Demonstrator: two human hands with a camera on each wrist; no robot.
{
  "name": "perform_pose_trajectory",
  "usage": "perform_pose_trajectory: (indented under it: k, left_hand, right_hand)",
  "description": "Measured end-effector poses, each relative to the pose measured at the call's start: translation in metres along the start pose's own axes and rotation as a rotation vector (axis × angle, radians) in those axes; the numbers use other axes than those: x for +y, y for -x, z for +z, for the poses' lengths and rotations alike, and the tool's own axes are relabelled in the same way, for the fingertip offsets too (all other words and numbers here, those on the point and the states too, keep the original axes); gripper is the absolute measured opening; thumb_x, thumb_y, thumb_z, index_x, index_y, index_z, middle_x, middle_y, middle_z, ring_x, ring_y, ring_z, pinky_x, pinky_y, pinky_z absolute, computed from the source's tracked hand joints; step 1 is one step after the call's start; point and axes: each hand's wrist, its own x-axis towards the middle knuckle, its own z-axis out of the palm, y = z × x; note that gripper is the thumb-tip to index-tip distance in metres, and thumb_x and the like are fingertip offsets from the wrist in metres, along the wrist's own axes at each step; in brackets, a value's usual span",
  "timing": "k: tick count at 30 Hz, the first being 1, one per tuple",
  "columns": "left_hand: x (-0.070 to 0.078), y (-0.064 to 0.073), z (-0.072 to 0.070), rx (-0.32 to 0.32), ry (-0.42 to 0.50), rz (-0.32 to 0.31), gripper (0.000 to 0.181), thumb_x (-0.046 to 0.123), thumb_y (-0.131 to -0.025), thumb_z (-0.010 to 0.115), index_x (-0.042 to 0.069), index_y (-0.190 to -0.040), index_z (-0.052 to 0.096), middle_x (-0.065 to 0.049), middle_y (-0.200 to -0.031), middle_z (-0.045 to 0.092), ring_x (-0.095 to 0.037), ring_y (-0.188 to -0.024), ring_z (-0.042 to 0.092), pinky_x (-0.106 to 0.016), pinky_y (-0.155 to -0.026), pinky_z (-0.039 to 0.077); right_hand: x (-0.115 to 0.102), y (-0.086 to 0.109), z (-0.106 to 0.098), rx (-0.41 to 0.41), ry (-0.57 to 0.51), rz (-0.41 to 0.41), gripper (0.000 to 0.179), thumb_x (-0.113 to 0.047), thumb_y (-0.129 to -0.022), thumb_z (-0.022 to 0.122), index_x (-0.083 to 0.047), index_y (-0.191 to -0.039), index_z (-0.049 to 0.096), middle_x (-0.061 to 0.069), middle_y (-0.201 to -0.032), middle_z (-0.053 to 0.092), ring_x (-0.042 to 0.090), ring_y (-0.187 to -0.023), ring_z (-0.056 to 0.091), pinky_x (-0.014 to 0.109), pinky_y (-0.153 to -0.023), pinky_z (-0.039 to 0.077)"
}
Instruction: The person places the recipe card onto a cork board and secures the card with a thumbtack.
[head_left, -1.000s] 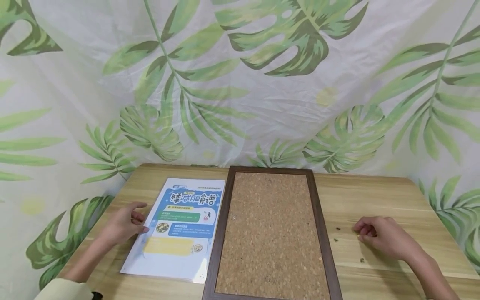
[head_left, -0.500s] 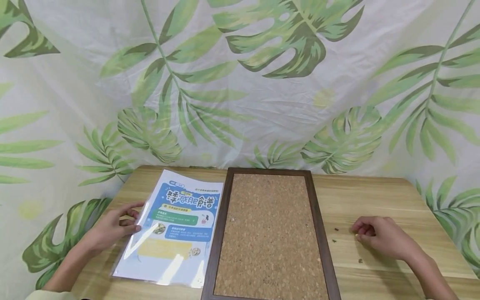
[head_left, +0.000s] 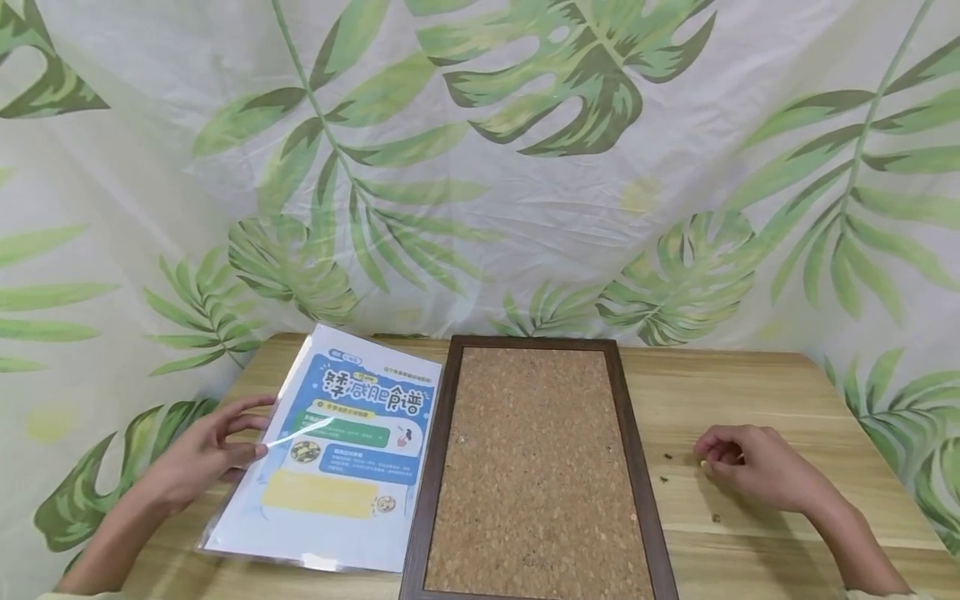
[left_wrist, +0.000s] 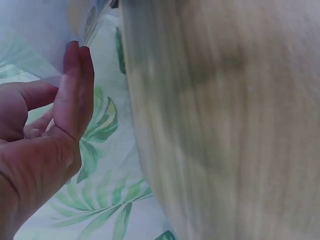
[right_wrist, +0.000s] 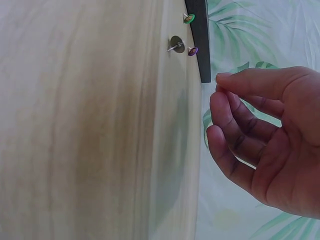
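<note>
left hand (head_left: 193,457) clamped on left edge of glossy printed sheet (head_left: 341,454), thumb over front. sheet left of framed corkboard (head_left: 540,467), tilted, its left side off wooden surface (head_left: 735,387). right hand (head_left: 757,467) right of corkboard, fingers curled, thumb and finger pinching small yellow thing (head_left: 703,463), too small to name. hands well apart. near right hand, three thumbtacks on surface: green tack (right_wrist: 189,18), purple tack (right_wrist: 193,51), larger-looking grey-backed tack (right_wrist: 178,44). leaf-print cloth (head_left: 540,208) behind.
</note>
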Motion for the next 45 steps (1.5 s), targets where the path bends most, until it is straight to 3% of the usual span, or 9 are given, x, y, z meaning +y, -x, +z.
perform_pose_trajectory:
  k: [3,4,9,14,18,25,35,45]
  left_hand:
    - [0.003,0.004,-0.005,0.006,0.003,0.031,0.074,0.004,-0.105,0.064,0.012,-0.169,0.029,0.023,-0.128,0.064,-0.021,-0.096,0.077,-0.044,-0.073,0.067]
    - [0.003,0.005,-0.007,0.009,-0.005,0.042,0.073,0.004,-0.105,0.064,0.014,-0.169,0.030,0.025,-0.128,0.064,-0.020,-0.094,0.077,-0.042,-0.072,0.067]
    - [0.007,0.008,-0.014,0.019,0.024,0.076,0.071,0.000,-0.106,0.062,0.020,-0.168,0.034,0.026,-0.129,0.066,-0.018,-0.091,0.077,-0.036,-0.068,0.066]
    - [0.010,0.008,-0.017,0.017,0.155,0.089,0.072,-0.004,-0.105,0.061,0.021,-0.168,0.036,0.021,-0.130,0.069,-0.016,-0.098,0.079,-0.034,-0.072,0.066]
    - [0.013,0.002,-0.009,0.011,0.243,0.094,0.072,-0.006,-0.105,0.060,0.022,-0.167,0.037,0.015,-0.130,0.069,-0.015,-0.101,0.079,-0.033,-0.075,0.066]
    - [0.022,-0.012,0.017,0.003,0.347,0.088,0.069,-0.007,-0.104,0.061,0.024,-0.162,0.041,0.009,-0.126,0.071,-0.017,-0.099,0.078,-0.034,-0.075,0.067]
    - [0.044,-0.035,0.069,0.061,0.286,-0.029,0.072,0.003,-0.104,0.068,0.012,-0.166,0.033,0.009,-0.123,0.066,-0.012,-0.097,0.076,-0.030,-0.074,0.065]
    - [0.064,-0.050,0.116,0.047,0.309,-0.066,0.073,-0.003,-0.103,0.063,0.008,-0.167,0.029,-0.010,-0.132,0.060,-0.015,-0.096,0.075,-0.028,-0.072,0.064]
  right_hand:
    - [-0.002,-0.002,-0.001,0.009,-0.009,-0.011,0.012,-0.002,-0.095,0.077,-0.011,-0.102,0.076,-0.007,-0.088,0.070,-0.004,-0.079,0.058,0.022,-0.068,0.054]
    - [-0.003,-0.003,-0.001,0.012,-0.010,-0.015,0.012,-0.002,-0.095,0.077,-0.010,-0.102,0.076,-0.007,-0.088,0.070,-0.004,-0.079,0.058,0.022,-0.068,0.054]
    - [-0.008,-0.008,-0.002,0.019,-0.013,-0.022,0.012,-0.002,-0.094,0.077,-0.011,-0.103,0.077,-0.008,-0.087,0.070,-0.004,-0.079,0.059,0.022,-0.068,0.055]
    - [-0.014,-0.011,-0.005,0.035,-0.016,-0.038,0.012,-0.002,-0.094,0.077,-0.010,-0.103,0.077,-0.007,-0.086,0.070,-0.004,-0.078,0.059,0.022,-0.068,0.055]
    - [-0.018,-0.014,-0.007,0.031,-0.028,-0.027,0.011,-0.003,-0.096,0.076,-0.010,-0.105,0.076,-0.007,-0.086,0.069,-0.003,-0.079,0.059,0.023,-0.069,0.055]
    - [-0.026,-0.020,-0.010,0.035,-0.034,-0.029,0.012,-0.003,-0.097,0.075,-0.010,-0.106,0.077,-0.004,-0.088,0.070,-0.002,-0.079,0.060,0.023,-0.070,0.055]
    - [-0.036,-0.031,-0.009,0.045,-0.046,-0.066,0.014,0.002,-0.095,0.072,-0.007,-0.105,0.077,-0.004,-0.087,0.072,-0.002,-0.080,0.061,0.023,-0.071,0.057]
    - [-0.049,-0.046,-0.007,0.056,-0.040,-0.108,0.011,-0.003,-0.097,0.074,-0.009,-0.106,0.077,-0.010,-0.088,0.071,-0.002,-0.081,0.062,0.024,-0.073,0.057]
